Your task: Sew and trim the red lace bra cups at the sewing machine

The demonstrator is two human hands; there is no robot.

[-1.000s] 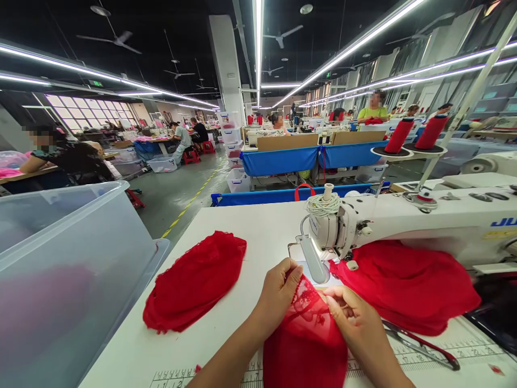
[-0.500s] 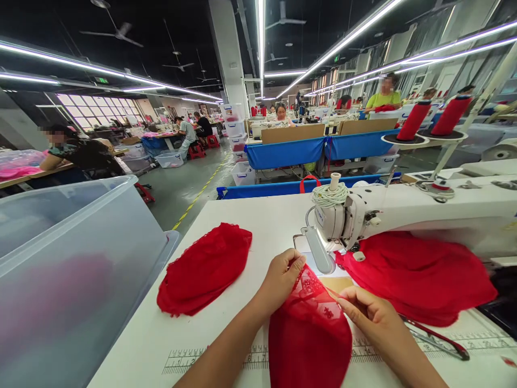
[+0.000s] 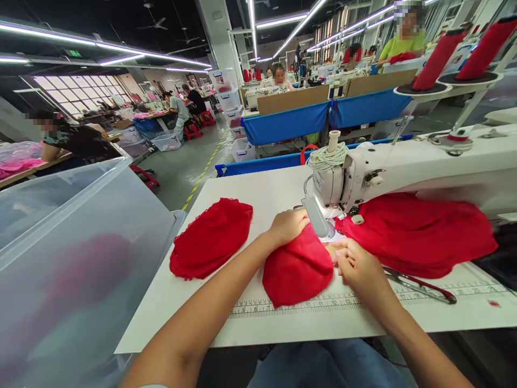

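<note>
A red fabric piece [image 3: 299,267] lies on the white table below the sewing machine's head [image 3: 333,183], its upper edge beside the presser area. My left hand [image 3: 288,226] grips its upper left edge, the fingertips partly hidden behind the grey guard [image 3: 317,215]. At the right edge of the piece, my right hand [image 3: 357,264] is closed, thumb and fingers pinching the fabric close to the needle plate. The needle itself is hidden. Another red fabric pile [image 3: 424,231] spreads under the machine arm, and a flat red stack [image 3: 212,237] rests to the left.
A printed ruler [image 3: 291,308] runs along the table's front. Dark red-handled tweezers or snips [image 3: 424,285] lie right of my right hand. A big translucent bin [image 3: 81,258] stands at the left. Red thread cones [image 3: 440,59] rise behind the machine. People sit at other tables.
Both hands have moved forward with the red fabric piece, bringing its edge up to the machine's head. The lace part that showed between my hands is now out of sight. The view has tilted down.
</note>
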